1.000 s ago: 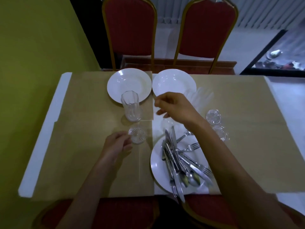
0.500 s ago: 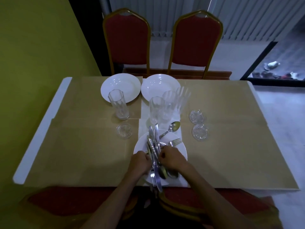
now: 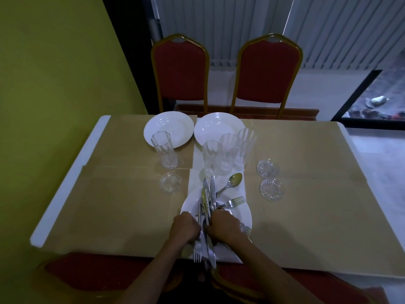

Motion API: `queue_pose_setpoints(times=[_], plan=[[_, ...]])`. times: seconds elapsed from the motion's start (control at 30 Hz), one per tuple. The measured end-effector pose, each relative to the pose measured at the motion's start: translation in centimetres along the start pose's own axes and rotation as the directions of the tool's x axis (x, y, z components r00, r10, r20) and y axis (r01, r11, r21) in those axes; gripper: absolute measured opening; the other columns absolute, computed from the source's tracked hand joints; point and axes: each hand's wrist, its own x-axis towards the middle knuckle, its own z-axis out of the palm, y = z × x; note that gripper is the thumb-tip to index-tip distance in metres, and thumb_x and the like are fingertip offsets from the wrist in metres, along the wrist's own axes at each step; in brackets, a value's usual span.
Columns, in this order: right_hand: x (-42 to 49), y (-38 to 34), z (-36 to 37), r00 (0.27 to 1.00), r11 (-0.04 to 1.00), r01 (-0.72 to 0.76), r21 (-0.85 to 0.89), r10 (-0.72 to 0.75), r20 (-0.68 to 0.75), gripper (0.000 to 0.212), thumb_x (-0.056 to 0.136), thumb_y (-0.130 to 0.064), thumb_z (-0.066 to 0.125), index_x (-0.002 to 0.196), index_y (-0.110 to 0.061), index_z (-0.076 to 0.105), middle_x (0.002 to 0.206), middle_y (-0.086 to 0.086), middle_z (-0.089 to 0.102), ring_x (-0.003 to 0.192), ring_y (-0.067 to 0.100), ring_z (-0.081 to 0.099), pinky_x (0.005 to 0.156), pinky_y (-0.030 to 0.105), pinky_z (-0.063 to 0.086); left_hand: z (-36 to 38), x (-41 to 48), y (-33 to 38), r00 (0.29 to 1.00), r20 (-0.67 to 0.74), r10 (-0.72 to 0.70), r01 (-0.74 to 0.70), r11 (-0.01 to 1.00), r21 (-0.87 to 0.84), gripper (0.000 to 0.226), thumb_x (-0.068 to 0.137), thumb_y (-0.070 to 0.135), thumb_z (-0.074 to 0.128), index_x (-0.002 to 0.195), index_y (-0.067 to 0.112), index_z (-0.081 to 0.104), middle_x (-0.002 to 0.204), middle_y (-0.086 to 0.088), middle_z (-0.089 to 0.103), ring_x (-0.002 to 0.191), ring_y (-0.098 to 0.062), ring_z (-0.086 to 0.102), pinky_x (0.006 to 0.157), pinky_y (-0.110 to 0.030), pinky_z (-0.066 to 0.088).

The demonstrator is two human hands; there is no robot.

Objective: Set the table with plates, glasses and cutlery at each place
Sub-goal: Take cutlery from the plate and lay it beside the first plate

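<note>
My left hand (image 3: 186,227) and right hand (image 3: 223,227) were both curled round the loose cutlery (image 3: 207,202) heaped on the near plate (image 3: 246,213), a fork and knife overhanging the front edge of the table (image 3: 72,178). The steel looked stiff, slick and apt to slide apart, so I judged a firm mid-handle grip safest. Three fragile glasses (image 3: 228,150) stood just beyond the knife tips, with open tabletop on either side.
</note>
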Motion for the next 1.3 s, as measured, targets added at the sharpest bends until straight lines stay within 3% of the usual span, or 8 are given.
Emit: queue_pose_setpoints(times=[0.2,0.37,0.53,0.7,0.83,1.0,1.17,1.3], plan=[[-0.4,-0.2,0.3,0.999,0.999,0.031,0.031,-0.030,-0.025,0.024,0.081,-0.034,0.060,0.095,-0.015,0.068,0.096,0.003,0.068,0.089,0.021,0.066,0.066,0.030,0.049,-0.4,-1.8,0.5,0.999,-0.023,0.029,-0.029,1.000,-0.006,0.022,0.070,0.012,0.053,0.065,-0.001,0.070,0.063,-0.016,0.070,0.057,-0.026,0.069,0.058,-0.036,0.060],[-0.4,0.2,0.1,0.998,0.996,0.059,0.065,-0.059,0.003,0.018,0.079,-0.034,0.061,0.083,-0.017,0.064,0.090,0.003,0.063,0.086,0.022,0.064,0.068,0.031,0.052,-0.3,-2.8,0.4,0.999,-0.042,0.035,-0.037,0.997,-0.067,0.024,0.075,0.008,0.052,0.065,0.003,0.074,0.064,-0.013,0.072,0.051,-0.021,0.068,0.049,-0.027,0.058],[-0.3,0.2,0.0,1.000,0.995,0.022,0.093,-0.024,0.016,0.023,0.075,-0.040,0.065,0.084,-0.019,0.061,0.086,0.002,0.062,0.087,0.022,0.067,0.071,0.033,0.056,-0.2,-3.2,0.3,0.997,-0.070,0.040,-0.051,0.985,-0.163,0.030,0.079,0.004,0.048,0.058,0.001,0.070,0.049,-0.004,0.065,0.041,-0.013,0.064,0.042,-0.019,0.051],[0.1,0.2,0.0,0.999,0.994,0.008,0.106,-0.013,0.050,0.023,0.081,-0.029,0.067,0.066,-0.016,0.057,0.072,0.002,0.061,0.071,0.018,0.065,0.062,0.028,0.054,-0.2,-2.6,0.4,0.988,-0.144,0.048,-0.078,0.975,-0.209,0.023,0.076,0.010,0.057,0.057,0.008,0.070,0.055,-0.003,0.069,0.053,-0.016,0.069,0.055,-0.033,0.061],[0.3,0.5,0.1,0.997,0.988,0.019,0.152,-0.031,0.075,0.017,0.076,-0.023,0.067,0.073,-0.007,0.070,0.075,0.008,0.071,0.074,0.020,0.071,0.071,0.036,0.062,0.0,-2.6,0.6,0.989,-0.142,0.041,-0.076,0.964,-0.254,0.025,0.079,0.006,0.058,0.059,0.005,0.072,0.059,-0.008,0.069,0.050,-0.020,0.068,0.044,-0.028,0.057],[0.4,0.6,0.2,0.996,0.985,0.048,0.165,-0.060,0.064,0.019,0.078,-0.024,0.068,0.076,-0.006,0.074,0.075,0.009,0.073,0.073,0.019,0.072,0.072,0.036,0.062,0.1,-2.5,0.2,0.985,-0.156,0.073,-0.094,0.987,-0.134,0.024,0.078,0.017,0.057,0.060,0.010,0.071,0.057,-0.004,0.069,0.054,-0.017,0.068,0.060,-0.032,0.060],[0.5,0.6,0.1,0.997,0.987,0.034,0.157,-0.044,0.056,0.019,0.077,-0.031,0.070,0.074,-0.012,0.070,0.066,0.002,0.062,0.071,0.020,0.069,0.066,0.033,0.058,0.3,-2.2,-0.1,0.984,-0.154,0.090,-0.109,0.987,-0.121,0.024,0.077,0.021,0.055,0.062,0.011,0.071,0.056,-0.004,0.068,0.059,-0.020,0.068,0.064,-0.034,0.060],[0.3,0.3,-0.2,0.995,0.987,0.052,0.154,-0.064,0.072,0.022,0.078,-0.026,0.069,0.074,-0.005,0.073,0.069,0.008,0.067,0.069,0.020,0.070,0.068,0.033,0.060,0.3,-2.1,-0.3,0.981,-0.165,0.104,-0.124,0.985,-0.117,0.022,0.076,0.019,0.055,0.062,0.008,0.068,0.059,-0.007,0.067,0.064,-0.021,0.067,0.065,-0.035,0.057]])
